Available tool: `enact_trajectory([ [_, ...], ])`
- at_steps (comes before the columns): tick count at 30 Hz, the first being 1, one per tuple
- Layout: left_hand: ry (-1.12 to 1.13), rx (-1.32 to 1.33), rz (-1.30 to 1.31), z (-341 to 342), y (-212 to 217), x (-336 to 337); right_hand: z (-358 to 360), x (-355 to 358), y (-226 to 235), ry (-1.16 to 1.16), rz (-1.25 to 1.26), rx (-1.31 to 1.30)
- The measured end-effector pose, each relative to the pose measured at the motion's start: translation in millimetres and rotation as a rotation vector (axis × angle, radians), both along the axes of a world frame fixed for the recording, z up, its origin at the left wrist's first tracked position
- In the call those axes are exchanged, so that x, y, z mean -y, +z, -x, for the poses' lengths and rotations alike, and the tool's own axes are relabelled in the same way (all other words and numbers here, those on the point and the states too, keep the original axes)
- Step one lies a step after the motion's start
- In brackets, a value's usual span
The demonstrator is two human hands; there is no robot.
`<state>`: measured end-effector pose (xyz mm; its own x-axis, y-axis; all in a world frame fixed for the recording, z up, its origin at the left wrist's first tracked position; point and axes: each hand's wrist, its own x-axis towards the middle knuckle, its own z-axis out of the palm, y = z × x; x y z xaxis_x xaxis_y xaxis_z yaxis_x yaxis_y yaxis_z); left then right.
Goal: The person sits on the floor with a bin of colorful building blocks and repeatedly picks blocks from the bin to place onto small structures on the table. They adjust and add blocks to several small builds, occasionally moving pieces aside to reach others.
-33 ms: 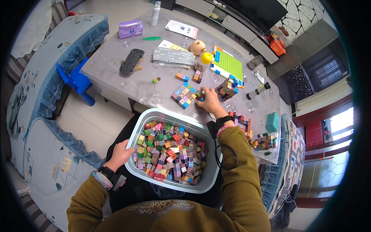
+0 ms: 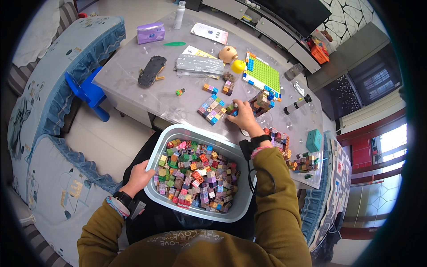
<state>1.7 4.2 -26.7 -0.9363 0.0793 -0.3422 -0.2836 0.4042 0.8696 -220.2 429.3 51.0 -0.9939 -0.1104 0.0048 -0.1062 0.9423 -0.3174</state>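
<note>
My left hand [image 2: 138, 178] is closed on the left rim of a pale blue plastic tub [image 2: 199, 129], which rests on my lap. Loose toy building blocks [image 2: 200, 175] in many colours fill the tub. Over the table, my right hand [image 2: 245, 119] has its fingers closed around a small cluster of building blocks [image 2: 231, 108], partly hidden by the fingers. Just left of it lies a flat square panel of multicoloured blocks [image 2: 211, 109]. To its right stands a taller block structure [image 2: 261, 104].
The grey table [image 2: 178, 107] also bears a green baseplate [image 2: 263, 73], a black toy car [image 2: 152, 71], a yellow-lidded jar [image 2: 238, 67], a round wooden piece [image 2: 228, 54], a purple tissue pack [image 2: 150, 33] and a teal box [image 2: 313, 140]. A blue stool [image 2: 89, 91] stands left.
My right hand has shifted very slightly to the right with the small block cluster at its fingers. My left hand and the tub stay where they were.
</note>
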Motion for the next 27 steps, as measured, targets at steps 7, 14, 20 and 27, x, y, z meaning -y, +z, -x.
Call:
enact_trajectory([
  [7, -0.006, -0.026, -0.007, 2, -1, -2, -94, 33, 64, 0.394, 0.285, 0.047],
  [14, 0.007, -0.030, 0.044, 0, 0, -1, -107, 98, 51, 0.608, 0.364, 0.242],
  [20, -0.004, -0.023, 0.010, 1, 1, -2, -28, 86, 21, 0.309, -0.019, -0.104],
  [27, -0.003, -0.010, -0.001, 1, -1, -1, 12, 94, -3, 0.176, -0.151, -0.049],
])
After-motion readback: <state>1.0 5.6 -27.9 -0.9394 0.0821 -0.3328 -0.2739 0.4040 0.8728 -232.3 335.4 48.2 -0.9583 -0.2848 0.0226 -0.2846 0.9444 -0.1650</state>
